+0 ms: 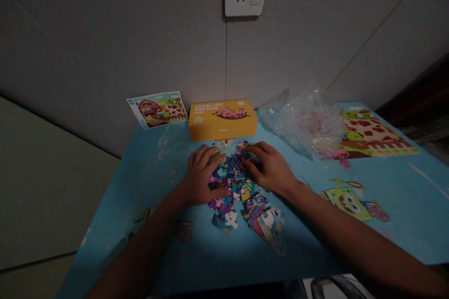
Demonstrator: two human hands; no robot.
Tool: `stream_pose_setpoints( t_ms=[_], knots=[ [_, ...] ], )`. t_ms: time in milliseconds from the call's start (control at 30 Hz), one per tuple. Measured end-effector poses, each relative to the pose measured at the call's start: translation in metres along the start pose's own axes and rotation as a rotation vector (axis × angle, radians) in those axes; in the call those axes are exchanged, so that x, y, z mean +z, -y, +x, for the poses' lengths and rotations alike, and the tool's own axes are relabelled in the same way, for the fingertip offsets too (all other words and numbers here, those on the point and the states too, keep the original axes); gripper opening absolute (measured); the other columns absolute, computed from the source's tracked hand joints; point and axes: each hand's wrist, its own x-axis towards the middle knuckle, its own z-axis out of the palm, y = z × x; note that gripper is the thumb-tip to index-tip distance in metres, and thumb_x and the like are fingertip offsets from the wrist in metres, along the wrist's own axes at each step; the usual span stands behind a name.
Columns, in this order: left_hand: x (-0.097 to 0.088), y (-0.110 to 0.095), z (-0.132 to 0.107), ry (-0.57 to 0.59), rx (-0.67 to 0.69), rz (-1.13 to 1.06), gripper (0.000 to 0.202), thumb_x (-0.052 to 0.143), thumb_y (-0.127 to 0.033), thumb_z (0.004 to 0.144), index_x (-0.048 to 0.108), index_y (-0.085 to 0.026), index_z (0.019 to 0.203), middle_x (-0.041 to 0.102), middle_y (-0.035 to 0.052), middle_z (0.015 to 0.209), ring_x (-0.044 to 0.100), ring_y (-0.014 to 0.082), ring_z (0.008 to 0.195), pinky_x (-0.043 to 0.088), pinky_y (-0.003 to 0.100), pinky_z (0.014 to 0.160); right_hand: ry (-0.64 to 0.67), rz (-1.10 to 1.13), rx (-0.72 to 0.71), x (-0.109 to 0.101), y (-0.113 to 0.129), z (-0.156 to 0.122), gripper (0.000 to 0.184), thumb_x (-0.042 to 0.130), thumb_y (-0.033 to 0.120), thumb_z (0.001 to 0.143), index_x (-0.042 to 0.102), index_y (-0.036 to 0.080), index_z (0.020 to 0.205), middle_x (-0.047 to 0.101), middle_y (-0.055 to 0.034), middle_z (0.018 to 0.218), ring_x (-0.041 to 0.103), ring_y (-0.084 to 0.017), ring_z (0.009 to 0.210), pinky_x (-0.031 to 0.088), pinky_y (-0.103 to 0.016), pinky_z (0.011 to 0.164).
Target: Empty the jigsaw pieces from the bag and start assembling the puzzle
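The loose puzzle pieces [229,182] lie on the blue counter [210,261] directly between your two hands, in one heap whose long axis runs roughly away from you. Its near end forks into two lobes, the left one under a pale piece [231,219], the right one reaching out below your right wrist.

Your left hand [201,178] lies along the heap's left flank, fingers spread wide and thumb reaching over the pieces; from the fingertips, the bulk of the heap is to the right and toward you. Your right hand [270,168] comes in from the right at the far half, its fingers curled, index and thumb drawn close together over the dark pieces; you cannot tell from here whether a piece is pinched between them.

For those dark far pieces, the right fingers seem the closer; for the left near lobe, the left thumb looks better placed. Both lobes lie on your side of the fingers, so reaching them would probably mean drawing back. The yellow box [222,124] stands just beyond the heap.
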Motion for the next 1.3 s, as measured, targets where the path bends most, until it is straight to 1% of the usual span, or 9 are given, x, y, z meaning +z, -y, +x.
stream_pose_setpoints(
  t_ms=[100, 367, 533, 700, 867, 967, 1100, 1200, 1300],
  knots=[
    [0.000, -0.001, 0.000, 0.022, 0.026, -0.001, 0.082, 0.063, -0.070, 0.074, 0.051, -0.021, 0.138, 0.036, 0.0173, 0.151, 0.021, 0.0424, 0.142, 0.018, 0.062, 0.112, 0.140, -0.032, -0.015, -0.003, 0.001, 0.001, 0.044, 0.059, 0.040, 0.087, 0.064, 0.010, 0.119, 0.063, -0.0142, 0.099, 0.061, -0.027, 0.088, 0.052, -0.042, 0.082],
    [0.001, -0.001, 0.001, -0.066, 0.076, -0.054, 0.060, 0.070, -0.061, 0.074, 0.063, -0.018, 0.114, 0.045, 0.0168, 0.143, 0.028, 0.0385, 0.140, 0.024, 0.058, 0.113, 0.193, 0.085, -0.219, -0.003, -0.004, -0.001, 0.051, 0.062, 0.048, 0.086, 0.061, 0.014, 0.123, 0.063, -0.0155, 0.113, 0.059, -0.028, 0.106, 0.050, -0.044, 0.091],
    [0.000, -0.002, 0.002, -0.074, 0.121, -0.073, 0.066, 0.069, -0.057, 0.077, 0.055, -0.020, 0.130, 0.042, 0.0152, 0.146, 0.027, 0.0363, 0.141, 0.024, 0.057, 0.114, 0.219, -0.046, -0.151, -0.015, 0.000, 0.000, 0.073, 0.073, 0.053, 0.073, 0.056, 0.010, 0.129, 0.063, -0.0181, 0.116, 0.060, -0.033, 0.103, 0.049, -0.048, 0.090],
    [0.001, -0.002, 0.003, -0.065, 0.110, -0.109, 0.065, 0.070, -0.055, 0.077, 0.056, -0.017, 0.127, 0.043, 0.0165, 0.144, 0.027, 0.0351, 0.140, 0.024, 0.054, 0.116, 0.306, -0.073, -0.159, -0.017, 0.001, 0.001, 0.051, 0.071, 0.042, 0.075, 0.063, 0.012, 0.116, 0.066, -0.0128, 0.103, 0.062, -0.029, 0.094, 0.051, -0.042, 0.084],
    [0.001, -0.003, 0.002, -0.049, 0.100, -0.108, 0.072, 0.070, -0.053, 0.077, 0.049, -0.021, 0.138, 0.042, 0.0158, 0.145, 0.029, 0.0355, 0.140, 0.024, 0.055, 0.115, 0.273, -0.005, -0.208, -0.014, -0.001, 0.001, 0.036, 0.067, 0.035, 0.079, 0.066, 0.014, 0.108, 0.065, -0.0098, 0.098, 0.062, -0.025, 0.094, 0.052, -0.038, 0.084],
    [0.000, -0.003, 0.002, -0.020, 0.109, -0.098, 0.061, 0.070, -0.049, 0.079, 0.055, -0.027, 0.135, 0.038, 0.0122, 0.148, 0.028, 0.0366, 0.140, 0.024, 0.057, 0.114, 0.239, 0.021, -0.199, -0.013, -0.002, 0.001, 0.035, 0.065, 0.034, 0.081, 0.066, 0.014, 0.110, 0.065, -0.0102, 0.098, 0.063, -0.024, 0.093, 0.053, -0.037, 0.083],
    [0.000, -0.002, 0.001, -0.015, 0.110, -0.097, 0.054, 0.068, -0.046, 0.081, 0.059, -0.027, 0.131, 0.039, 0.0120, 0.147, 0.029, 0.0356, 0.138, 0.025, 0.057, 0.114, 0.146, 0.060, -0.188, -0.012, -0.005, 0.001, 0.041, 0.064, 0.035, 0.083, 0.065, 0.011, 0.117, 0.064, -0.0132, 0.104, 0.064, -0.023, 0.091, 0.055, -0.039, 0.083],
    [0.001, -0.002, 0.001, -0.023, 0.120, -0.088, 0.048, 0.064, -0.039, 0.084, 0.060, -0.024, 0.130, 0.039, 0.0132, 0.146, 0.029, 0.0349, 0.138, 0.026, 0.057, 0.114, 0.075, 0.130, -0.324, -0.012, -0.004, -0.001, 0.046, 0.064, 0.036, 0.084, 0.062, 0.010, 0.121, 0.064, -0.0149, 0.108, 0.063, -0.024, 0.098, 0.055, -0.040, 0.086],
    [0.002, -0.001, 0.001, -0.039, 0.128, -0.096, 0.047, 0.064, -0.034, 0.083, 0.061, -0.020, 0.127, 0.041, 0.0145, 0.145, 0.030, 0.0354, 0.137, 0.027, 0.057, 0.113, 0.082, 0.212, -0.536, -0.010, 0.001, -0.005, 0.050, 0.064, 0.039, 0.086, 0.058, 0.011, 0.126, 0.063, -0.0152, 0.116, 0.060, -0.024, 0.109, 0.053, -0.040, 0.093]
  ],
)
